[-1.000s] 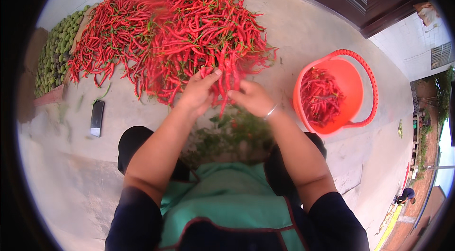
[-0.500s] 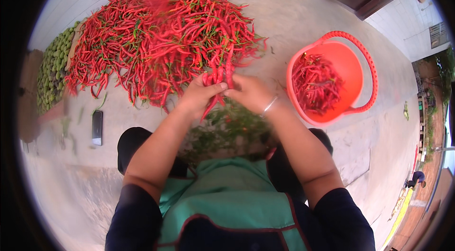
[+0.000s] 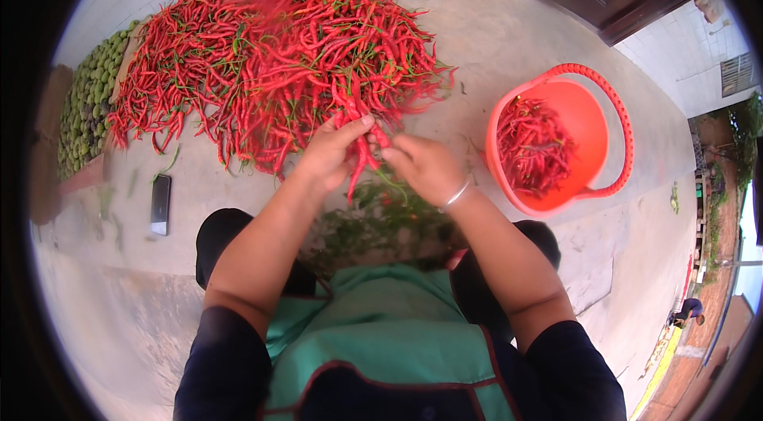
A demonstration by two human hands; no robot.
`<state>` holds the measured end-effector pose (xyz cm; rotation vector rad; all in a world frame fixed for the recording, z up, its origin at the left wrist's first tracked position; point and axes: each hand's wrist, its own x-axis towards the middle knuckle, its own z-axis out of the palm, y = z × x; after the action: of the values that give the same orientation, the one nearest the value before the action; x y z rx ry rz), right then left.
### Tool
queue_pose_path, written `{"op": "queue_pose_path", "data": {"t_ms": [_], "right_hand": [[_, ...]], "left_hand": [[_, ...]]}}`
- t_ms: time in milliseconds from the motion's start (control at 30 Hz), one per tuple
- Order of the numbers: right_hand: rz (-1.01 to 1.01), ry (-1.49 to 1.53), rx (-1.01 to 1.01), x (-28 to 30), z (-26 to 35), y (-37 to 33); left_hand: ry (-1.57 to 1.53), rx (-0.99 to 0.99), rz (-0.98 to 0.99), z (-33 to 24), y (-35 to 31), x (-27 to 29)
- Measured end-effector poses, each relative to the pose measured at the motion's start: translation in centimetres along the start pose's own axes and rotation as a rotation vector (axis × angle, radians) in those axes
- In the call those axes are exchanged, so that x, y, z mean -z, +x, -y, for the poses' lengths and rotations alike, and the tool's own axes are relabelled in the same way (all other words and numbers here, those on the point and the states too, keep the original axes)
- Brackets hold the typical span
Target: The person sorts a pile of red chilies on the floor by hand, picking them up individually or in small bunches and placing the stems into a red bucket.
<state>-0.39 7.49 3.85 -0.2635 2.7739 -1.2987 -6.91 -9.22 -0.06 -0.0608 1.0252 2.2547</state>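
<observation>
My left hand (image 3: pixel 330 152) is closed around a few long red chili peppers (image 3: pixel 358 171), its thumb lying across them. Some tips hang below the fingers and others point up toward the heap. Close on its right, my right hand (image 3: pixel 427 171) pinches at a red chili pepper (image 3: pixel 380 136) of the bunch; a thin green stem hangs just under its fingertips. Both hands are over the near edge of a large heap of red chili peppers (image 3: pixel 294 48) with green stems. Below them, a blurred pile of green stems (image 3: pixel 369 218) lies between my knees.
To the right stands an orange-red bucket (image 3: pixel 592 123) with a twisted handle, partly filled with red chili peppers (image 3: pixel 536 147). A phone (image 3: pixel 160 202) lies on the concrete floor at left. Round green produce (image 3: pixel 91 103) is piled at far left. A person (image 3: pixel 690 311) bends over at far right.
My right hand has drawn slightly apart from the left, and a green stem now shows below its fingertips. My left hand keeps its chili peppers. The whole view has shifted slightly.
</observation>
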Motion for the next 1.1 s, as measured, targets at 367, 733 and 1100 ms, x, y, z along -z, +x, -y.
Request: {"op": "queue_pose_path", "data": {"t_ms": [367, 733, 1100], "right_hand": [[-0.028, -0.332, 0.449, 0.0, 0.5, -0.9], [0.029, -0.244, 0.451, 0.7, 2.3, -3.3], [-0.307, -0.532, 0.549, 3.3, -1.0, -0.4]], "left_hand": [[-0.076, 0.207, 0.118, 0.6, -0.6, -0.6], [0.018, 0.228, 0.184, 0.1, 0.5, 0.4], [0.813, 0.171, 0.311, 1.6, -1.0, -0.8]]}}
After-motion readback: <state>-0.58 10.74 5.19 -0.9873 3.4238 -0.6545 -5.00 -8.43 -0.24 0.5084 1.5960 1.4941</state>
